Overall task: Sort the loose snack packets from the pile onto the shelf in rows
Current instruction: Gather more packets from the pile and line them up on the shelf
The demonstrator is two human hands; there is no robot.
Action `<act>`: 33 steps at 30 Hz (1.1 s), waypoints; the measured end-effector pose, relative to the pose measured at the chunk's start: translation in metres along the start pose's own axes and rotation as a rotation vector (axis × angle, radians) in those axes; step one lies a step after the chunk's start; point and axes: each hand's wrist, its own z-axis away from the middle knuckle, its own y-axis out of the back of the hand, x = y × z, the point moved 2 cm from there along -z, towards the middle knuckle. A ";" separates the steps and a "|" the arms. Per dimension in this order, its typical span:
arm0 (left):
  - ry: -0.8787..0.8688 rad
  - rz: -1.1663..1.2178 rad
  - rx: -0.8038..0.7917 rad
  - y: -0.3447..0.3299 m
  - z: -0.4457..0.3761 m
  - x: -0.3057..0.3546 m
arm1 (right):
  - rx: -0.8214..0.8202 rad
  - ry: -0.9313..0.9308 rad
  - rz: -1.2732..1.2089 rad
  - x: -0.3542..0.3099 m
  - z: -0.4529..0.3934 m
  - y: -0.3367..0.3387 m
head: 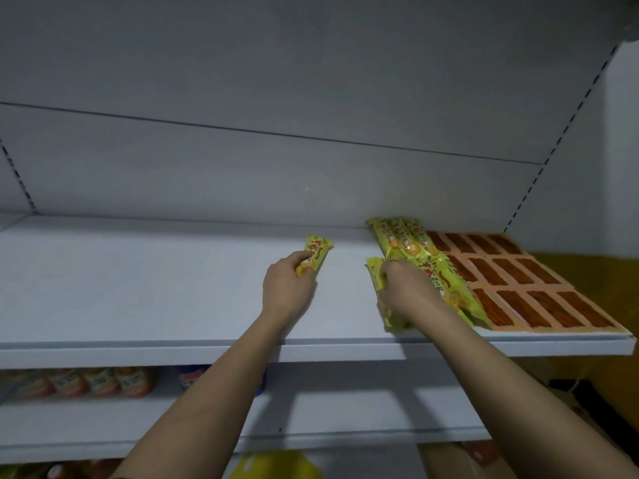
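Two bare arms are reaching onto a white shelf [173,281]. The left hand [285,288] is holding one yellow-green snack packet [316,254], its fingers curled around the near end while the packet is pointing toward the back panel. The right hand [403,288] is gripping another packet [377,278] at the left edge of a group of yellow-green packets [408,242] lying side by side. Just right of them, orange packets [518,278] are lying flat in rows. Bottles [100,382] are standing on the lower shelf.
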 end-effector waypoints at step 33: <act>0.092 -0.095 -0.141 -0.071 -0.041 0.045 | 0.171 0.002 -0.302 0.105 -0.065 0.032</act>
